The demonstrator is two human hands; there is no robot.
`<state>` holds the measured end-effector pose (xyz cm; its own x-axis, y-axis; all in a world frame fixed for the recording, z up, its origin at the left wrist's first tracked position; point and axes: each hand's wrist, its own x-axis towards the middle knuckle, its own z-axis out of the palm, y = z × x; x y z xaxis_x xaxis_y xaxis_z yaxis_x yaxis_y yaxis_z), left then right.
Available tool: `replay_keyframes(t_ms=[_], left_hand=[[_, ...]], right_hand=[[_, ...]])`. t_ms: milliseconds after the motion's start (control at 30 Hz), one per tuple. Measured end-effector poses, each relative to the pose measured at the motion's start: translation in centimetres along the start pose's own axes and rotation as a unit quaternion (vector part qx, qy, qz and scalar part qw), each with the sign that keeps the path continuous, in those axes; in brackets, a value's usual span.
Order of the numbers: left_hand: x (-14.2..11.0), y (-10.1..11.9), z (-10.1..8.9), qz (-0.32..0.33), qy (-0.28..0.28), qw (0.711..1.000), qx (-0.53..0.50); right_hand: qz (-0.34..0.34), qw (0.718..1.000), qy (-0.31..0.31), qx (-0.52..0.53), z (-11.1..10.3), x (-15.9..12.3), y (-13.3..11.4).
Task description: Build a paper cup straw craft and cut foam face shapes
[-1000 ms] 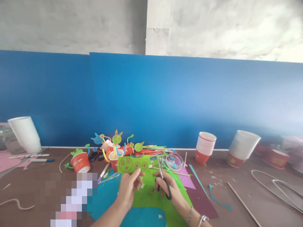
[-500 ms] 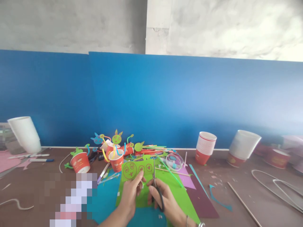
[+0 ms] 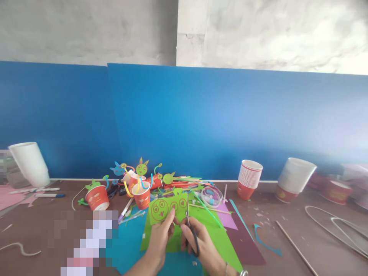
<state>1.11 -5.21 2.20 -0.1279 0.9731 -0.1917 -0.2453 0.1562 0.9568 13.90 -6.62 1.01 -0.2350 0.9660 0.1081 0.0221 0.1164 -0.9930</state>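
Note:
My left hand (image 3: 159, 239) pinches a green paper piece (image 3: 166, 207) with a round face and hearts drawn on it, holding it upright above the table. My right hand (image 3: 195, 241) grips black-handled scissors (image 3: 189, 226); their blades point up into the paper's right side. Under both hands lie a large green sheet (image 3: 218, 237) and a teal sheet (image 3: 129, 241).
Decorated red paper cups (image 3: 97, 196) with paper animal faces stand behind the hands. A stack of red cups (image 3: 249, 179) and a tilted white cup stack (image 3: 294, 179) stand to the right, another white stack (image 3: 30, 163) at far left. Wire loops (image 3: 336, 226), a stick (image 3: 296, 249) and paper scraps litter the brown table.
The green paper has turned and shifted right in my left hand. My right hand with the scissors moved left, and the blades now meet the paper.

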Motion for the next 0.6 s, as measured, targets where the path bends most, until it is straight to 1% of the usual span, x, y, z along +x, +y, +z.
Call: replay_keyframes(t_ms=[167, 367, 600], left_hand=[[0.0, -1.0, -0.1, -0.024, 0.029, 0.999, 0.006], [0.4, -1.5, -0.5, -0.014, 0.018, 1.0, -0.012], [0.4, -1.4, -0.4, -0.033, 0.016, 0.999, 0.009]], right_hand=[[-0.001, 1.0, 0.02, 0.014, 0.1, -0.1, -0.3], [0.006, 0.999, 0.025, 0.019, 0.0, 0.1, -0.2], [0.004, 0.999, 0.03, 0.037, 0.0, -0.1, -0.3]])
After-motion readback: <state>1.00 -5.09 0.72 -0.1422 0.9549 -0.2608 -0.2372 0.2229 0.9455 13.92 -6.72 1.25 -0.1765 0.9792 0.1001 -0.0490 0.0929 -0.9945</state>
